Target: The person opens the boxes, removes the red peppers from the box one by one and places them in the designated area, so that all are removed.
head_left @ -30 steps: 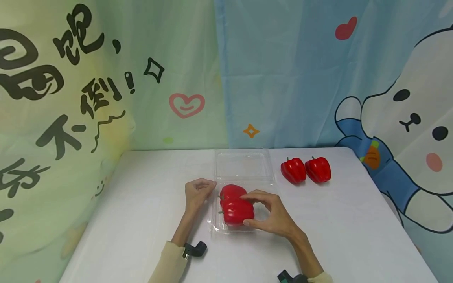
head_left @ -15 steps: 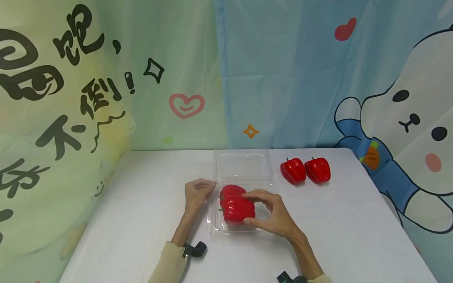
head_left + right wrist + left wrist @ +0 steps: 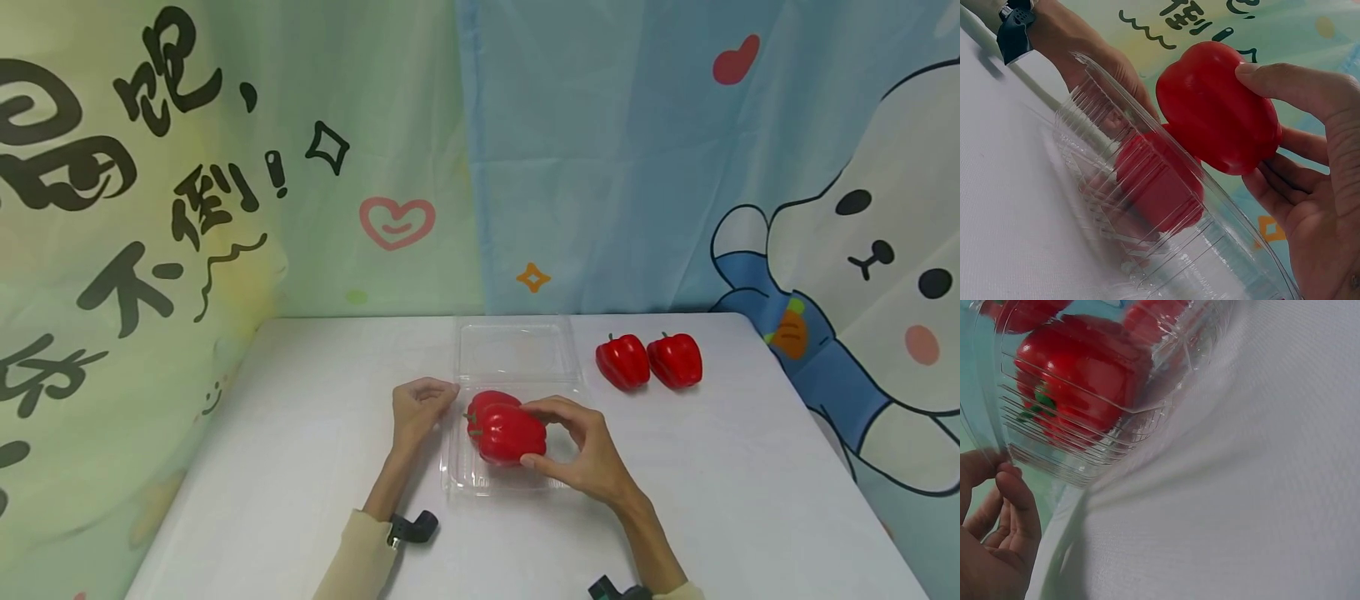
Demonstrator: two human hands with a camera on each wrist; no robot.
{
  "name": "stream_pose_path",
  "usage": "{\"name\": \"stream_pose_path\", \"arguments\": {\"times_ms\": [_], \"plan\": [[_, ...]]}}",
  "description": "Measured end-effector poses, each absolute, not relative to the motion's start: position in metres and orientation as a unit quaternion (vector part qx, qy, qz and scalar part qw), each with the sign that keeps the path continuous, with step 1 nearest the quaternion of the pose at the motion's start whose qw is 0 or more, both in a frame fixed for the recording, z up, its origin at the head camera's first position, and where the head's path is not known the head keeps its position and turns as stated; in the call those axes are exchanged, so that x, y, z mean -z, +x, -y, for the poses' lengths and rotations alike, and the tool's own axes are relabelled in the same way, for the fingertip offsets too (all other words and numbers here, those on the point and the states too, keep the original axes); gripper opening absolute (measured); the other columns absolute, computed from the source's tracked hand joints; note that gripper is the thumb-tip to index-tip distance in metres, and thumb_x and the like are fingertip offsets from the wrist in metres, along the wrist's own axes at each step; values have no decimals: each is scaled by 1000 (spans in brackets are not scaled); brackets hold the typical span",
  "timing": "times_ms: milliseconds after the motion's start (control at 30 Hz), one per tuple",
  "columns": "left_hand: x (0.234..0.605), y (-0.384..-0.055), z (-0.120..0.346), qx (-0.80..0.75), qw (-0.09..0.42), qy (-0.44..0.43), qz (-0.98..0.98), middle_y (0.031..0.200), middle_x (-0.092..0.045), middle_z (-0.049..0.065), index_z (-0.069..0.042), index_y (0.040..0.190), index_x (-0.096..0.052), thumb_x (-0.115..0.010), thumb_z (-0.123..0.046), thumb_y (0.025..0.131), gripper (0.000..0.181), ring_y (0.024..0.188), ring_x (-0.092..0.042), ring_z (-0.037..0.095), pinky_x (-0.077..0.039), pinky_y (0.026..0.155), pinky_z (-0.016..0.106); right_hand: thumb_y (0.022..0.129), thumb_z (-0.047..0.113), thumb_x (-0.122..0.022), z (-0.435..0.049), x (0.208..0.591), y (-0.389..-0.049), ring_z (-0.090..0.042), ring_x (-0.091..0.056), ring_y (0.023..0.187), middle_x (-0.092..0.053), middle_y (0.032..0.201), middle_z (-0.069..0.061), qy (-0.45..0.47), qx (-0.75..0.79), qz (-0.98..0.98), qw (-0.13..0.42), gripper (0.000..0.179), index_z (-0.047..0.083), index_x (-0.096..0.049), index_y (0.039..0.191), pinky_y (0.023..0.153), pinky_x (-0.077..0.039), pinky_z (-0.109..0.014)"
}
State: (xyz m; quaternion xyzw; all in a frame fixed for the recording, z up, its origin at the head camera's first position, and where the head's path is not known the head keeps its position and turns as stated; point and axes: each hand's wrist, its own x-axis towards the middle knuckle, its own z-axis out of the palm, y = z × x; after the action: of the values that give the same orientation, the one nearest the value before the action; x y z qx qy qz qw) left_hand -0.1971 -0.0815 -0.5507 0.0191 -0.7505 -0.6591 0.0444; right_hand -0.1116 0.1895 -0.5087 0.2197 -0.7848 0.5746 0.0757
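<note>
My right hand (image 3: 585,446) grips a red bell pepper (image 3: 513,435) between thumb and fingers. In the right wrist view this held pepper (image 3: 1216,106) is raised at the rim of a clear plastic clamshell container (image 3: 1235,203). A second red bell pepper (image 3: 1157,181) sits inside, seen through the ribbed wall; from the head it is partly covered by the held one. On the container's left side, my left hand (image 3: 420,410) pinches the rim, thumb against fingertip, as the left wrist view shows. The lid (image 3: 516,350) lies folded back, away from me.
Two more red bell peppers, a left one (image 3: 623,362) and a right one (image 3: 675,361), rest side by side on the white table (image 3: 720,483), right of the lid. A printed curtain (image 3: 375,167) hangs behind the table's far edge.
My right hand has shifted the held pepper slightly to the right and away from me, and its stem end has turned a little. The left hand has stayed on the rim.
</note>
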Motion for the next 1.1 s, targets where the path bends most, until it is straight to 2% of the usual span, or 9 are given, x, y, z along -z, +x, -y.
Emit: {"name": "stream_pose_path", "arguments": {"times_ms": [333,900,1100], "plan": [[549,-197,81,665,41,19,746,78,-77,27,10,93,-79,-82,-6,92,16,57,-65,12,-48,54,19,76,14,-97,-190,506,-111,-15,-74,116,-76,135,-3,209,-581,782,83,69,18,-71,139,99,-64,-33],[550,-197,82,663,45,17,747,77,-77,26,9,93,-79,-83,-6,92,15,58,-65,11,-50,58,19,76,5,-95,-199,509,-111,-12,-73,121,-75,136,-11,203,-593,772,109,69,12,-70,140,105,-59,-27],[549,-197,82,665,45,12,746,78,-77,27,9,93,-79,-83,-6,92,15,57,-65,11,-49,57,19,76,5,-95,-199,508,-111,-13,-73,122,-74,137,-10,196,-597,770,110,69,13,-70,140,105,-59,-25]]}}
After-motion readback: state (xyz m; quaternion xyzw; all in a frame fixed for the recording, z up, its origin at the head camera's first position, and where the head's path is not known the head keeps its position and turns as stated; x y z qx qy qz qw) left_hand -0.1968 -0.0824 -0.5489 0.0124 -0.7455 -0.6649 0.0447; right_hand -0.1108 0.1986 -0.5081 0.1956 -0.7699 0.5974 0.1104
